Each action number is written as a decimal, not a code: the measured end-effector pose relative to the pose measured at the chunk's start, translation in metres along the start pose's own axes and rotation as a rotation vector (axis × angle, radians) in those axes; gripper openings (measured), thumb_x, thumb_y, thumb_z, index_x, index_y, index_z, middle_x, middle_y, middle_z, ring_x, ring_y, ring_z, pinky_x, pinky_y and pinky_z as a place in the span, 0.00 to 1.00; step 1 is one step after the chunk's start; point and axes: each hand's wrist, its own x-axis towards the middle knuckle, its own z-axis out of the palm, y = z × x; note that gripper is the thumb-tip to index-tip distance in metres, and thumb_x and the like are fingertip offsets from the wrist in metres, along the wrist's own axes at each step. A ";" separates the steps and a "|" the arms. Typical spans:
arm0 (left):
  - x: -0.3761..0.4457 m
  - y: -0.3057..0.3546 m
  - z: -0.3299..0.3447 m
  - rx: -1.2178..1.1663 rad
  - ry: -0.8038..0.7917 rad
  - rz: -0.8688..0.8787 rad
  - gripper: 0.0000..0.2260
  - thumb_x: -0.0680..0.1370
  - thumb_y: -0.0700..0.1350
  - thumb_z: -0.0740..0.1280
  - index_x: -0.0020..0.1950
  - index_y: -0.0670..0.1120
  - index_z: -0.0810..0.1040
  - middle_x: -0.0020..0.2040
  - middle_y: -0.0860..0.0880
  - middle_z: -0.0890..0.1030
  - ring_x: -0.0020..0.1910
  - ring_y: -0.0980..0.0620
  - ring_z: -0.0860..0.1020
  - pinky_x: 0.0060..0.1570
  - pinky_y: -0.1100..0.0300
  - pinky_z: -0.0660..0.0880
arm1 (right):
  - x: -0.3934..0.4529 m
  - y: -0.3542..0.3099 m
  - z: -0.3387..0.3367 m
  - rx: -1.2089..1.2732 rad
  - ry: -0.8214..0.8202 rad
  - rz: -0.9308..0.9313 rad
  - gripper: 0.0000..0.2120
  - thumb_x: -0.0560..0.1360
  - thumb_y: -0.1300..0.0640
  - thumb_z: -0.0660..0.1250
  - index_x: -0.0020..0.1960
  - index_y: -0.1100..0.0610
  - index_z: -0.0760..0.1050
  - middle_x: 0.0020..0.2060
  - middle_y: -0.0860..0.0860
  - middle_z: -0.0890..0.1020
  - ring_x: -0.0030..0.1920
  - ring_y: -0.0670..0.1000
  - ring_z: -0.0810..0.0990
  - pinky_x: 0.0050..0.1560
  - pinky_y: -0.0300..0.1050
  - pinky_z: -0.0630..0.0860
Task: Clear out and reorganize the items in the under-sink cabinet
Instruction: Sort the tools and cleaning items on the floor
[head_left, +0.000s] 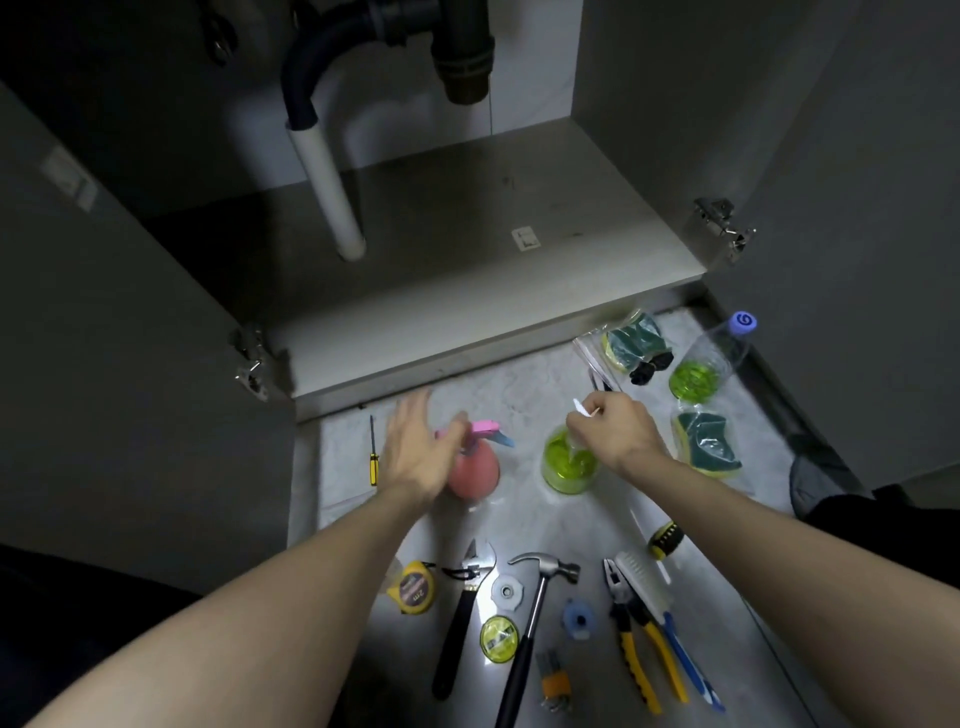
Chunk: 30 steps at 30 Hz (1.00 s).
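1. Left hand (415, 447): fingers spread and relaxed, blurred, over the pink spray bottle (474, 467). It looks to be just touching or about to touch the bottle's neck; no firm grasp visible.
2. Right hand (613, 431): fingers curled around the top of the green bottle (569, 465), pinching its white nozzle. Bottle stands upright on the floor (519, 384), just right of the pink one.
3. The cabinet shelf (493, 249) far ahead holds nothing loose; only the white pipe (327, 192) comes down to it and a small label lies on it. Doors swung open left and right.
4. Everything else is out on the floor. Far right: bagged sponges (631, 343), a clear bottle with a blue cap (719, 364), another bagged sponge (706, 436). Left: a small yellow screwdriver (373, 457).
5. Near row, left to right: tape measure (413, 587), wrench (460, 618), hammer (530, 629), pliers (631, 634), white brush (647, 582), with small fittings between.
6. Judgement: clearing-out looks done; the step in hand is the start of putting back, bottles first.
7. Next move calls for a proper grip of the left hand on the pink bottle's neck, then lifting both bottles upright and carrying them far, onto the shelf, clear of the pipe.
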 end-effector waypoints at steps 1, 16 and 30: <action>0.000 0.004 0.001 0.146 -0.125 0.097 0.25 0.79 0.60 0.64 0.74 0.52 0.68 0.73 0.51 0.69 0.73 0.48 0.66 0.69 0.51 0.65 | 0.001 -0.001 0.001 0.020 0.001 -0.006 0.10 0.70 0.49 0.68 0.36 0.55 0.76 0.35 0.51 0.81 0.43 0.57 0.80 0.41 0.48 0.74; 0.096 0.003 -0.001 -0.117 0.256 -0.197 0.04 0.73 0.45 0.69 0.47 0.48 0.80 0.41 0.47 0.81 0.44 0.42 0.79 0.41 0.59 0.71 | 0.077 -0.074 0.062 0.316 -0.049 -0.040 0.11 0.78 0.46 0.69 0.42 0.52 0.80 0.46 0.54 0.85 0.50 0.57 0.81 0.53 0.46 0.75; 0.133 -0.002 0.015 -0.307 0.338 -0.140 0.15 0.70 0.51 0.78 0.51 0.49 0.77 0.43 0.50 0.82 0.45 0.45 0.81 0.48 0.49 0.80 | 0.131 -0.099 0.099 0.561 -0.258 -0.001 0.16 0.82 0.61 0.62 0.36 0.56 0.74 0.29 0.50 0.78 0.25 0.45 0.71 0.30 0.39 0.70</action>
